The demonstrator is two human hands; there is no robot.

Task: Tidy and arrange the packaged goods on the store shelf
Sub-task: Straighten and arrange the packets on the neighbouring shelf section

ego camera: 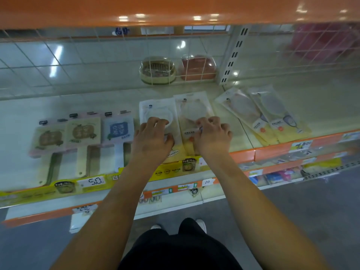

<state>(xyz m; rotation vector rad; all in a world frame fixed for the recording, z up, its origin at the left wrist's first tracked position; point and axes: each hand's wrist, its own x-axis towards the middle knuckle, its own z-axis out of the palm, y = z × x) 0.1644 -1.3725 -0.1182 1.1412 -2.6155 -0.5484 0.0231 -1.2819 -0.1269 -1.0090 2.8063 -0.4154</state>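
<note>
Pale store shelf [78, 106] with orange front edge: two clear flat packets lay side by side, long axes running front to back. Left hand [152, 136] gripped the white-ring packet [155, 112], fingers curled; right hand [211, 136] pinched the yellow-based packet [191, 108].

Two clear flat packets lie side by side mid-shelf near the front edge: a white packet [155, 112] showing a round item, and touching it, a yellow-bottomed packet [191, 112].
</note>
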